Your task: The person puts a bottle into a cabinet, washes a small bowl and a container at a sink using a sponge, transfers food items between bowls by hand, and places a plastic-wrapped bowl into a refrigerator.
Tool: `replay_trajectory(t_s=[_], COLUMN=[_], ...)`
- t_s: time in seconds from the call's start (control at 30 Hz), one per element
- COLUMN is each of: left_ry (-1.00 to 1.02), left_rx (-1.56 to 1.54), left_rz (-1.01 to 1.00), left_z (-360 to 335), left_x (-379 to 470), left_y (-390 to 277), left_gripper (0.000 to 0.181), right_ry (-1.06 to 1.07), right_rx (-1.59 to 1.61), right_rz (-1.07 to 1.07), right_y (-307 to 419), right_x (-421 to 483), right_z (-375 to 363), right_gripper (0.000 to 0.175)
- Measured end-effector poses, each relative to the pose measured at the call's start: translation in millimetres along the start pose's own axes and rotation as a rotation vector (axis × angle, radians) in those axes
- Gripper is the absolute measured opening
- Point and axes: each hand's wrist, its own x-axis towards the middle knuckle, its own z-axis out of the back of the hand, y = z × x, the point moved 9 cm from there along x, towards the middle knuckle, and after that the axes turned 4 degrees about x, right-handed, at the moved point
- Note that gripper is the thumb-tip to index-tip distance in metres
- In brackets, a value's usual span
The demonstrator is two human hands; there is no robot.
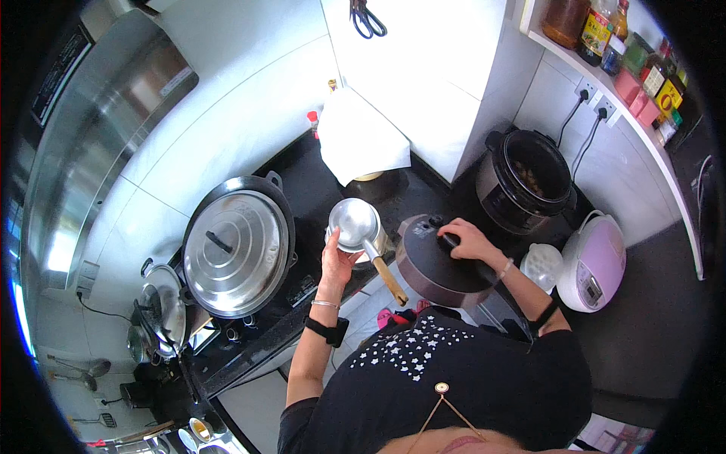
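Observation:
My right hand grips the knob of a round, dark pressure cooker lid, held over the counter's front edge. My left hand is at a metal ladle with a wooden handle; the ladle rests over a round metal container. Whether the fingers close on the ladle or on the container, I cannot tell. Beyond the lid, the electric pressure cooker stands uncovered with some brown food in its pot.
A large wok under a metal lid sits on the stove at left. A purple rice cooker and a translucent plastic container stand at right. A white sheet stands at the back. Bottles line the upper-right shelf.

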Motion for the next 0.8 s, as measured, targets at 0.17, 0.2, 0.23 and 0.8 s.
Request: replay_trajectory(t_s=[0.17, 0.2, 0.23, 0.8], left_ry=[0.01, 0.027, 0.037, -0.179], left_rx=[0.045, 0.022, 0.029, 0.056], left_rz=[0.034, 0.045, 0.06, 0.14], left_z=[-30, -39, -46, -54], left_x=[22, 28, 33, 174], left_y=[21, 29, 36, 158], left_gripper=[0.042, 0.04, 0.04, 0.029], right_ry=[-0.175, -0.236, -0.26, -0.672], right_rx=[0.101, 0.092, 0.103, -0.27], right_rz=[-0.004, -0.024, -0.04, -0.145], right_y=[26, 30, 35, -41], right_x=[-77, -94, -109, -102], right_z=[78, 96, 112, 288], right_gripper=[0.048, 0.048, 0.049, 0.048])
